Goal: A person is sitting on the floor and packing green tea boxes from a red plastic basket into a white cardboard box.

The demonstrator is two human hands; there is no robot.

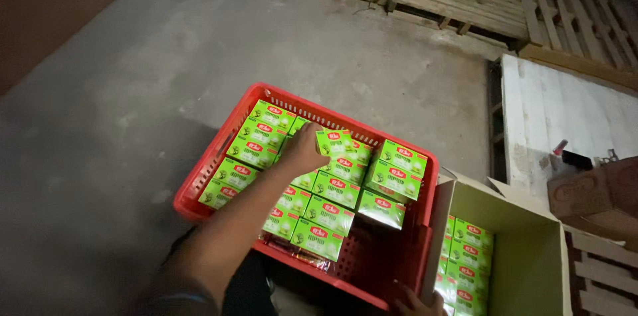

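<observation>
Left hand (302,150) clamps a green box (334,141) over the crate (219,146), mid-packing (right hand (409,303) grips crate's edge, apparently); next, seat it squarely beside neighbours.

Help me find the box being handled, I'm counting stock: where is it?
In the head view, the left hand grips a green box at the far middle of the red crate, left of the cardboard carton.

Green boxes (332,190) fill red crate (212,156); more in carton (531,269).
</observation>
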